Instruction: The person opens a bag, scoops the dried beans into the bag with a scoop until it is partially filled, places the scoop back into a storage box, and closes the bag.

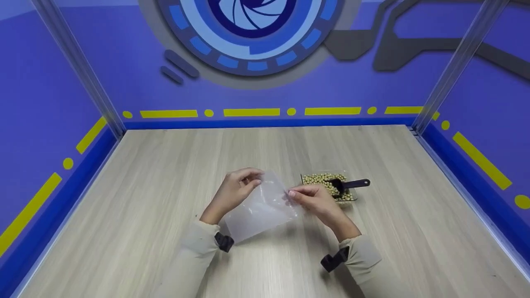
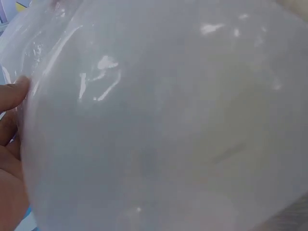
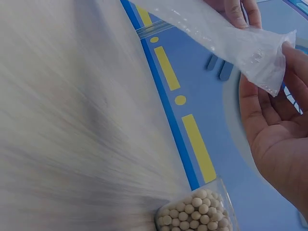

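Between both hands hangs a translucent plastic bag (image 1: 261, 211), slanted above the table. My left hand (image 1: 236, 190) pinches its upper left edge between thumb and fingers. At the bag's right edge, my right hand (image 1: 321, 203) pinches the plastic with thumb and forefinger. The bag (image 2: 154, 120) fills most of the left wrist view, flat and shiny. In the right wrist view, the right hand (image 3: 279, 130) grips a crumpled corner. Just beyond that hand stands a clear container (image 1: 352, 198) of round pale beans (image 1: 316, 179). A black scoop (image 1: 352, 184) rests in the beans, handle pointing right.
The wood-grain table (image 1: 136, 198) spreads out on both sides of the hands. Blue panels with yellow dashes (image 1: 251, 112) enclose it at the back and sides, with metal posts (image 1: 83, 70) at the corners.
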Demonstrator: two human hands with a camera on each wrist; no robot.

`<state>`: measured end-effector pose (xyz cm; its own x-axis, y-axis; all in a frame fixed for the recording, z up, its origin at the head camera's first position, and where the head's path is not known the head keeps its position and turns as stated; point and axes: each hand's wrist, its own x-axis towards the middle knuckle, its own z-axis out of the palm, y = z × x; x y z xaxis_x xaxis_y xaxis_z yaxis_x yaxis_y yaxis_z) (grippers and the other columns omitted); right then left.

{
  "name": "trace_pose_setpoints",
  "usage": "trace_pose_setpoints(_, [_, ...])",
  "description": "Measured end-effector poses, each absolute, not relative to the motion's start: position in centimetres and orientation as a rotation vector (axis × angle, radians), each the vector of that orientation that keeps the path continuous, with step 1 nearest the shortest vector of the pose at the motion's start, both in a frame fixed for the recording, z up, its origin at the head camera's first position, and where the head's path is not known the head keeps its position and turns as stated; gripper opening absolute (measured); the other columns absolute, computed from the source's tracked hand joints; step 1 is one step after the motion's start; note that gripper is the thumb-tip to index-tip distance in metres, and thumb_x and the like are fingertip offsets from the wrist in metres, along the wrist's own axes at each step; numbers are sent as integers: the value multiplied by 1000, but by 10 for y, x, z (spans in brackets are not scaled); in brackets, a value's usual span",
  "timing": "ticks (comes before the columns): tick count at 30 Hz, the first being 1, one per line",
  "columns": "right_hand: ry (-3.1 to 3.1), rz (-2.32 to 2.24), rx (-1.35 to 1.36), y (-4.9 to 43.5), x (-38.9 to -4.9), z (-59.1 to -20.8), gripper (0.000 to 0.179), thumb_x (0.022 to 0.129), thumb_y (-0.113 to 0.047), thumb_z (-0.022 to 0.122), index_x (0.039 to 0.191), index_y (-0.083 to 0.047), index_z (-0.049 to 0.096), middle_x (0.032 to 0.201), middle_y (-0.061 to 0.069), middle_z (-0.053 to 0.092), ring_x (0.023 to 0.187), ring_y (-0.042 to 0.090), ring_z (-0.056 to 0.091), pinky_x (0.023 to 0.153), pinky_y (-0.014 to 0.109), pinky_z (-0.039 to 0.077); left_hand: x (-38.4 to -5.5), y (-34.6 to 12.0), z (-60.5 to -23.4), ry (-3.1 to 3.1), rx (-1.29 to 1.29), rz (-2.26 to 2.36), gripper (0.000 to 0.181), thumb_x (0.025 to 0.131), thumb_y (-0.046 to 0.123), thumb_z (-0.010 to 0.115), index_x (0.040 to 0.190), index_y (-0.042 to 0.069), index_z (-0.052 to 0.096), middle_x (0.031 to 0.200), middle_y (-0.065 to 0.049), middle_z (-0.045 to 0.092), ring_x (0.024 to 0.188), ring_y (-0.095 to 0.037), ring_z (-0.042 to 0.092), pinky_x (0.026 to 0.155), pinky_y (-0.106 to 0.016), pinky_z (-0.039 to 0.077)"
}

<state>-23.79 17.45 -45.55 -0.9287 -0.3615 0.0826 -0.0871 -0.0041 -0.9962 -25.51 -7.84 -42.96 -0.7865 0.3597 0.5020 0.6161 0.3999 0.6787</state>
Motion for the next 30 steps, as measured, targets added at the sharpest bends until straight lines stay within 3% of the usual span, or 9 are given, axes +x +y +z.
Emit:
trace_pose_setpoints(4, [2113, -2071, -392, 170, -238, -457, 31, 86, -12, 70, 106, 11, 68, 84, -8, 73, 78, 6, 64, 73, 21, 52, -255, -74, -433, -2352, -814, -1258, 31, 88, 6, 66, 119, 2, 64, 109, -10, 66, 94, -23, 61, 82, -33, 52])
trace_pose_setpoints(9, [2136, -2118, -300, 165, -238, -457, 30, 85, -13, 71, 104, 11, 69, 83, -7, 71, 78, 7, 62, 74, 23, 52, -253, -67, -435, -2274, -709, -1203, 40, 87, 9, 68, 124, 1, 54, 118, -13, 53, 104, -25, 49, 89, -40, 46])
trace_pose_setpoints(17, [2093, -2237, -247, 158, -236, -457, 24, 84, -8, 72, 101, 10, 71, 82, -5, 72, 77, 8, 65, 73, 25, 55, -244, -53, -436, -2228, -686, -1271, 17, 91, 23, 66, 94, 7, 60, 91, -6, 56, 80, -18, 52, 72, -33, 48])
trace_pose_setpoints(24, [2166, -2216, -400, 147, -231, -457, 27, 84, -7, 71, 102, 13, 68, 86, -2, 74, 79, 10, 67, 74, 25, 55, -237, -42, -437, -2423, -648, -1398, 26, 92, 39, 62, 90, 13, 63, 77, 5, 54, 69, -8, 48, 63, -22, 42])
trace_pose_setpoints(30, [2234, -2171, -522, 143, -228, -458, 24, 84, -7, 71, 101, 11, 70, 89, 4, 74, 79, 9, 67, 73, 24, 54, -238, -39, -438, -2467, -625, -1435, 30, 91, 41, 62, 81, 13, 58, 72, 5, 52, 66, -8, 45, 61, -21, 38])
